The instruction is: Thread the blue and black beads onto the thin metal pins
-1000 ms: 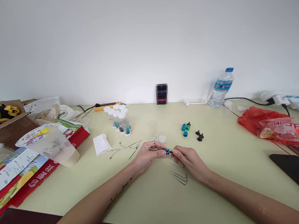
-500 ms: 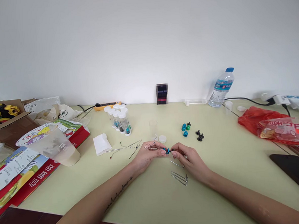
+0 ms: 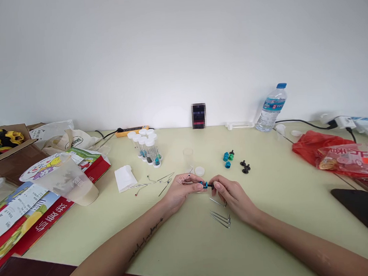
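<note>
Centrally, left hand (image 3: pixel 182 192) pinches a small blue piece (image 3: pixel 206 185), right hand (image 3: pixel 234 196) grips a black part (image 3: pixel 210 186) just beside it, bent metal rods (image 3: pixel 220 219) lying near.

"WA" shows on the bottle (image 3: pixel 270 109), "你" on the red box (image 3: pixel 54 211).

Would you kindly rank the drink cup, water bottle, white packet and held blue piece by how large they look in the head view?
1. Drink cup
2. Water bottle
3. White packet
4. Held blue piece
</note>
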`<state>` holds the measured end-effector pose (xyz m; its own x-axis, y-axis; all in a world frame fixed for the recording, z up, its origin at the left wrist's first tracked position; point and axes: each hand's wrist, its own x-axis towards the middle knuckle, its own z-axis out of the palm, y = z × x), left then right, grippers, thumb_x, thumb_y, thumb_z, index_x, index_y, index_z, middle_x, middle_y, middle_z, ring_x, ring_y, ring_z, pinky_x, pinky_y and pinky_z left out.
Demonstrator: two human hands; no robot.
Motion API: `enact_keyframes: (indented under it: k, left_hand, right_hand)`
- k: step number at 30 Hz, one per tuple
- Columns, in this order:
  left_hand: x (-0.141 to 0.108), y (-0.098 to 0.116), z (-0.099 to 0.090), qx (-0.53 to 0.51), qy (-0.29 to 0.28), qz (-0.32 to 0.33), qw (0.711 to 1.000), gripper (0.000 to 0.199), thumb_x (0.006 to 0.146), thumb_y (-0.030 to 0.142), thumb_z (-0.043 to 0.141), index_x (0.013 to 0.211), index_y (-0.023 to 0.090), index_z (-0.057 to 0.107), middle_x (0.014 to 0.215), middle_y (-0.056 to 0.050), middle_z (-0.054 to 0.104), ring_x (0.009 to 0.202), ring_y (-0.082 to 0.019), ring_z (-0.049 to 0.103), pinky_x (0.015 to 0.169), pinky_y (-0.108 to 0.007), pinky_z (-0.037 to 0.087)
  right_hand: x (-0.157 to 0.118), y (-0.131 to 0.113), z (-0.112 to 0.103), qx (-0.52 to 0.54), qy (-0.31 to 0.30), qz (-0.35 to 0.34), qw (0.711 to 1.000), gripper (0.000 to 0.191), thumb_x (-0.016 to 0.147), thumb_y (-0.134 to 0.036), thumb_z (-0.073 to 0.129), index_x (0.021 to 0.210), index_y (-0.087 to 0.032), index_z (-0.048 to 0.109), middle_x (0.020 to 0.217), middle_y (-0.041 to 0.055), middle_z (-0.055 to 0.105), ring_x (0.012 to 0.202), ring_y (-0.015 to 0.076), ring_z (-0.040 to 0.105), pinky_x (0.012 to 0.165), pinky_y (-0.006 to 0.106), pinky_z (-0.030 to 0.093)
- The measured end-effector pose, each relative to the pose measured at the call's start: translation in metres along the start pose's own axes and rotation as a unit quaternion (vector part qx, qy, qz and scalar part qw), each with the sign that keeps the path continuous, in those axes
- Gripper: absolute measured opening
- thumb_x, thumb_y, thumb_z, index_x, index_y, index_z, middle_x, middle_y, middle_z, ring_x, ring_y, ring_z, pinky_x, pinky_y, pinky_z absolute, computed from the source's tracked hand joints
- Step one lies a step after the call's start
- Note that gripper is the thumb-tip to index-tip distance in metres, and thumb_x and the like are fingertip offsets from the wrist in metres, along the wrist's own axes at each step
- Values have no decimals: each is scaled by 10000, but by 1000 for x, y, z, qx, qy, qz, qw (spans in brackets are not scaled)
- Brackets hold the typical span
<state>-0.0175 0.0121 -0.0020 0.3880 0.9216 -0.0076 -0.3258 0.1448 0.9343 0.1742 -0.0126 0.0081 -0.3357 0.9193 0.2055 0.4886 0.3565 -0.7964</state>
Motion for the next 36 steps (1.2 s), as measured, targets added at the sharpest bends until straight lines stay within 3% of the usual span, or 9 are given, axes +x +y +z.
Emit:
enact_keyframes:
  k: [3, 10, 16, 22, 36]
  left_hand:
    - [1, 0, 0, -13, 5, 9, 1000, 252, 603, 240, 772, 804, 125, 672, 837, -77, 670, 783, -190, 627, 819, -386, 474]
    - [1, 1, 1, 7, 7, 12, 1000, 255, 585, 260, 781, 780, 130, 680, 811, -68, 671, 742, -174, 621, 807, -370, 470]
    - [-1, 1, 1, 28, 2, 10, 1000, 235, 616, 241, 763, 805, 129, 682, 806, -65, 658, 763, -166, 616, 799, -328, 465]
    - [1, 0, 0, -12, -4, 17, 1000, 218, 626, 216, 757, 806, 122, 677, 841, -73, 664, 799, -189, 623, 837, -394, 473]
    - [2, -3, -2, -13, 4, 16, 1000, 210, 640, 195, 748, 816, 110, 669, 821, -73, 662, 793, -176, 614, 814, -379, 484]
  right_hand:
    - [0, -1, 1, 21, 21, 2, 1000, 314, 928, -466, 325, 1087, -227, 454, 716, -5, 546, 529, 128, 441, 497, 246, 363]
    - [0, -2, 1, -16, 16, -11, 1000, 233, 912, -416, 394, 925, -225, 527, 614, -32, 512, 532, 126, 445, 508, 239, 344]
    - [0, -2, 1, -10, -1, -5, 1000, 301, 933, -424, 336, 843, -214, 531, 655, -19, 537, 530, 120, 454, 502, 236, 348]
    - [-1, -1, 1, 6, 32, -9, 999, 313, 945, -430, 298, 1112, -232, 475, 637, -30, 518, 531, 128, 483, 531, 244, 389]
    - [0, 4, 0, -3, 28, -30, 999, 388, 954, -433, 274, 882, -201, 577, 615, -12, 527, 582, 133, 505, 572, 235, 377]
